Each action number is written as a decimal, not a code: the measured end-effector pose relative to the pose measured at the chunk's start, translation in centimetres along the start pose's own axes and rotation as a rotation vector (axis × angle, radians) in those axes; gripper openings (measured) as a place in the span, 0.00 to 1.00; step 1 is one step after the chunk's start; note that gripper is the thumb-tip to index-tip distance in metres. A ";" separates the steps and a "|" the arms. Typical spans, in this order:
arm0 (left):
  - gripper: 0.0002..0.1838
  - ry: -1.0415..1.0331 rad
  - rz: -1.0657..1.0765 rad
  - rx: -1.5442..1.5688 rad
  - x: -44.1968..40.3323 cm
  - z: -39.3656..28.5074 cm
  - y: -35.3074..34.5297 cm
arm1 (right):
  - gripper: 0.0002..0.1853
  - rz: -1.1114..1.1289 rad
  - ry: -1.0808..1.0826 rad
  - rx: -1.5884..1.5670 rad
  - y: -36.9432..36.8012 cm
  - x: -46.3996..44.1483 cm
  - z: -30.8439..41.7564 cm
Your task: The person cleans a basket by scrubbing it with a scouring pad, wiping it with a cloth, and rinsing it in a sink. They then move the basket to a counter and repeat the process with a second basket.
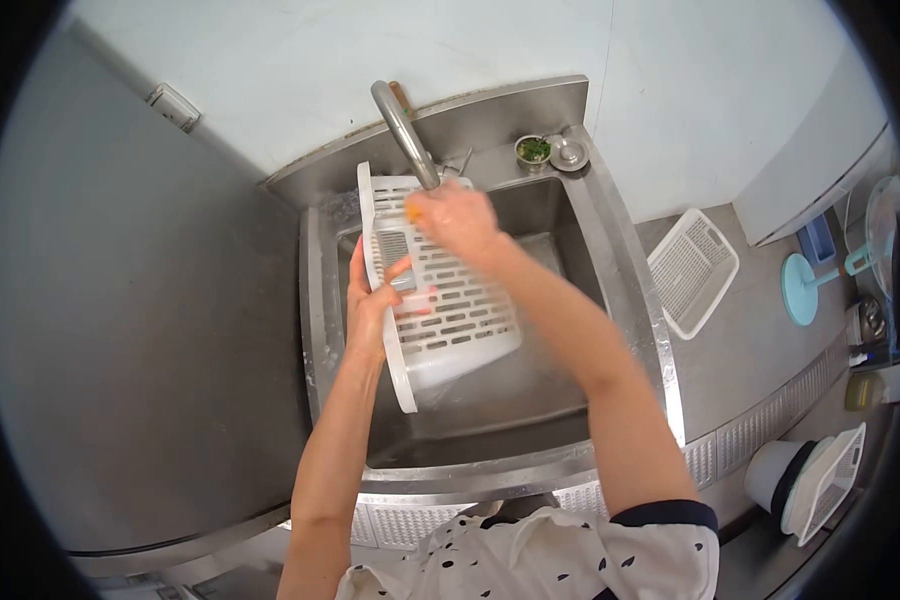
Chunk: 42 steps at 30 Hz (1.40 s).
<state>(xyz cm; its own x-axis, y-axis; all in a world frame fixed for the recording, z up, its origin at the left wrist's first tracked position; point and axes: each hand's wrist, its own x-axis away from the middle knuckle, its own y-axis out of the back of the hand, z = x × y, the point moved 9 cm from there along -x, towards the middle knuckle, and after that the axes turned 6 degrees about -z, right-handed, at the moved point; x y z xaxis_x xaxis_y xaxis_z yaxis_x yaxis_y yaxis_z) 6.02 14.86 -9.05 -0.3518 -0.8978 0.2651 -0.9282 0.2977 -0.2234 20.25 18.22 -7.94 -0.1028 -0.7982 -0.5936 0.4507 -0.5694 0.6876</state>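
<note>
A white slotted plastic basket (460, 305) is tilted on its side over the steel sink (560, 250), its rim toward the left. My left hand (375, 300) grips that rim, with fingers reaching through the handle opening. Against the upper part of the basket's slotted side, below the curved faucet (405, 135), my right hand (455, 220) is closed on something orange (413, 210); motion blurs it, and what the orange thing is cannot be made out.
A small bowl with greens (533, 150) and a round metal strainer (569, 153) sit on the sink's back right corner. Another white basket (692, 272) lies on the floor at right. Farther right are a turquoise-based stand (798, 289) and stacked white containers (810, 480).
</note>
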 end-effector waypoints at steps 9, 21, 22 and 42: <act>0.41 0.099 -0.115 0.002 -1.4 1.7 -0.1 | 0.10 -0.246 -0.234 -0.010 -1.0 0.4 -1.0; 0.36 -0.014 -0.197 0.220 -4.0 1.8 -1.8 | 0.10 0.027 -0.266 -0.435 6.9 9.3 5.9; 0.36 -0.023 -0.185 0.213 -4.2 1.7 -2.1 | 0.10 0.000 -0.211 -0.420 7.9 10.1 6.3; 0.49 0.172 0.003 -0.178 0.3 1.7 -1.2 | 0.13 -0.277 -0.248 -0.396 2.7 2.8 0.5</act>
<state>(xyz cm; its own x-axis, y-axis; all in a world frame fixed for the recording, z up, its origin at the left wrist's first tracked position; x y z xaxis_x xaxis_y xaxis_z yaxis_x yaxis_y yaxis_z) 7.19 13.71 -10.31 -0.3558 -0.8330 0.4236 -0.9286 0.3661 -0.0601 20.75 14.31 -7.52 -0.4499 -0.6783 -0.5810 0.6718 -0.6857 0.2803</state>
